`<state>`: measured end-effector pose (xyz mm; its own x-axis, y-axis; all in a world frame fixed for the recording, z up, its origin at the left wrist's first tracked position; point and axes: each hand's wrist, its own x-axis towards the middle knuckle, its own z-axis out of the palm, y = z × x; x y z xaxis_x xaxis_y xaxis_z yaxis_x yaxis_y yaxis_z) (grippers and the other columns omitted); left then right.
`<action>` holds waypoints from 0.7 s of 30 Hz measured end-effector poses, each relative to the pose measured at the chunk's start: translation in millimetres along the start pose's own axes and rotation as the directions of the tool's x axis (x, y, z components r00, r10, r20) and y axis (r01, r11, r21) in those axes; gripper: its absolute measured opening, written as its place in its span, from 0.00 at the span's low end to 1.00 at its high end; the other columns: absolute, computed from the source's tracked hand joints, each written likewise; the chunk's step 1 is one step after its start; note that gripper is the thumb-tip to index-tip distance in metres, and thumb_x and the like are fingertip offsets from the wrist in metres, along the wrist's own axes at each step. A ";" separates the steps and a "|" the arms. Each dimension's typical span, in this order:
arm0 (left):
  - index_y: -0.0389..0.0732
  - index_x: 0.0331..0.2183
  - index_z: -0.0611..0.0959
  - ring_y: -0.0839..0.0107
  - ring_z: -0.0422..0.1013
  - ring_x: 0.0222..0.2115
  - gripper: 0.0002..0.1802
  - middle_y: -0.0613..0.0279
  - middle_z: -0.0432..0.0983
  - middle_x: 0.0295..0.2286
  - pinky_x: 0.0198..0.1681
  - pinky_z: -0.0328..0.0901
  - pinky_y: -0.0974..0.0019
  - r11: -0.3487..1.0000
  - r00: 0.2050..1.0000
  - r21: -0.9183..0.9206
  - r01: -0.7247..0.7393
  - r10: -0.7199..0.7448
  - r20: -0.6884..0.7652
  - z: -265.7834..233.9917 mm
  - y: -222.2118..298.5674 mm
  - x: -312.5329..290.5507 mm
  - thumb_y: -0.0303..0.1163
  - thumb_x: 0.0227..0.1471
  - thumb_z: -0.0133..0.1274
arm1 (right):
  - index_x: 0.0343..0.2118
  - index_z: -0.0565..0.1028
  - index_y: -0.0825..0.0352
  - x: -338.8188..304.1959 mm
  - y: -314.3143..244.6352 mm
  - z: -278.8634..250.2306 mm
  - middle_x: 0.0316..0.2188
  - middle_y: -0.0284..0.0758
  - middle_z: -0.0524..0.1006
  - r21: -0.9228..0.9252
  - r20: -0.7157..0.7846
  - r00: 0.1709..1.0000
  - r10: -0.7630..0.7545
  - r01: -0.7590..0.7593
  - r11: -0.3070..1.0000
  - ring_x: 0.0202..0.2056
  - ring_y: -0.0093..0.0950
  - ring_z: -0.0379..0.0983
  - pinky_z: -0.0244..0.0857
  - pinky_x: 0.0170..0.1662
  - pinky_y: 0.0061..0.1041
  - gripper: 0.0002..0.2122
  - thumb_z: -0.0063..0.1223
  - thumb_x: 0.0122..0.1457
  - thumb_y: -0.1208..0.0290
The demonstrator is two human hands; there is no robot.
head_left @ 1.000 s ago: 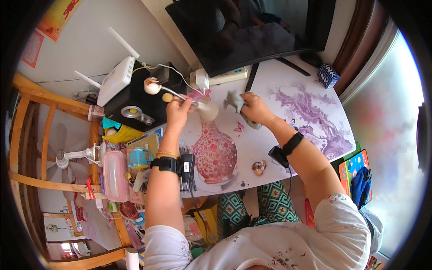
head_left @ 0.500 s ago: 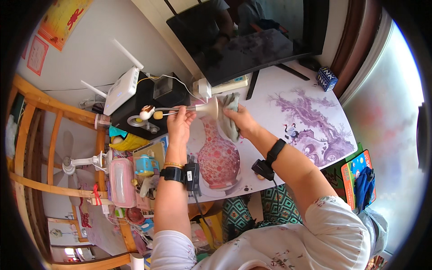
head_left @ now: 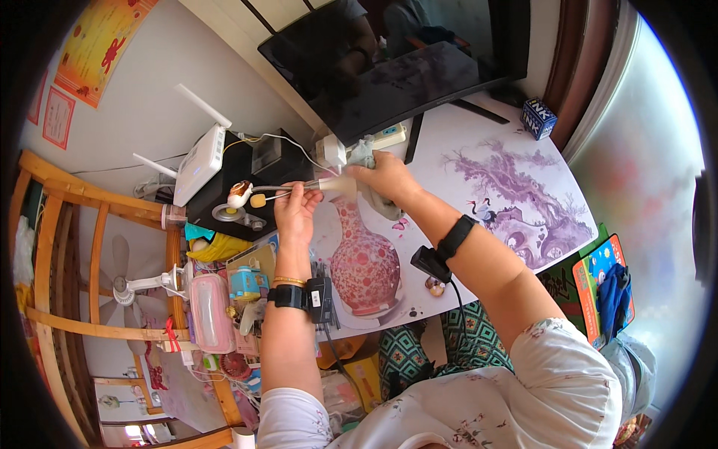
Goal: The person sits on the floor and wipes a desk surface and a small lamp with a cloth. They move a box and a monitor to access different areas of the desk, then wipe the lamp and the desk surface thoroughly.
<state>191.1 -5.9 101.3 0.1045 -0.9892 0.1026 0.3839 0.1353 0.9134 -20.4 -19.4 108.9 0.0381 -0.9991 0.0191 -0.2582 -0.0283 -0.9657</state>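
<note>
My left hand grips a slender object with thin stems, raised above the desk. Its pale, flared end points right; small rounded pieces, one white and brown and one yellowish, sit at its left end. I cannot tell its exact kind. In my right hand is a crumpled grey-green cloth, pressed against the flared end. My right fingers are partly hidden by the cloth and the hand itself. Below both hands lies the desk cover, printed with a reddish vase and a purple tree.
A black monitor stands at the back, with a power strip before it. A white router rests on a black box at left. Near it is a pink container. A blue ink box stands far right.
My right hand and the cloth have moved slightly left and up over the flared end, which is now more covered. The view has shifted a little.
</note>
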 end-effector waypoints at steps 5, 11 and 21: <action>0.39 0.32 0.72 0.69 0.72 0.27 0.05 0.59 0.73 0.27 0.32 0.70 0.68 0.999 1.000 -0.044 0.022 -0.021 0.014 -2.9 -3.4 -0.9 0.30 0.53 0.49 | 0.33 0.73 0.73 -10.4 6.7 7.0 0.25 0.41 0.76 0.601 0.120 0.993 -0.011 -0.063 0.796 0.27 0.29 0.73 0.66 0.33 0.27 0.18 0.58 0.47 0.60; 0.38 0.32 0.73 0.69 0.72 0.28 0.07 0.58 0.73 0.27 0.33 0.71 0.68 0.979 0.995 -0.178 0.100 -0.101 0.002 -2.5 -1.4 1.6 0.32 0.54 0.48 | 0.36 0.71 0.73 -14.2 17.8 5.9 0.27 0.33 0.74 0.479 -0.001 0.994 -0.106 0.093 0.873 0.28 0.20 0.68 0.65 0.31 0.21 0.13 0.53 0.52 0.69; 0.36 0.33 0.73 0.68 0.72 0.31 0.10 0.56 0.73 0.30 0.37 0.70 0.68 0.913 0.983 -0.364 0.183 -0.183 0.035 -2.9 -4.0 6.3 0.34 0.55 0.46 | 0.38 0.70 0.68 -15.9 6.1 -10.7 0.28 0.30 0.74 0.516 -0.257 0.932 -0.256 0.357 0.779 0.30 0.18 0.68 0.65 0.33 0.20 0.13 0.53 0.53 0.68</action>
<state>192.9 -12.5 97.2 0.0006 -0.9986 -0.0523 0.7040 -0.0368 0.7093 -33.0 -4.0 105.5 -0.1463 -0.9319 0.3319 0.3105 -0.3618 -0.8790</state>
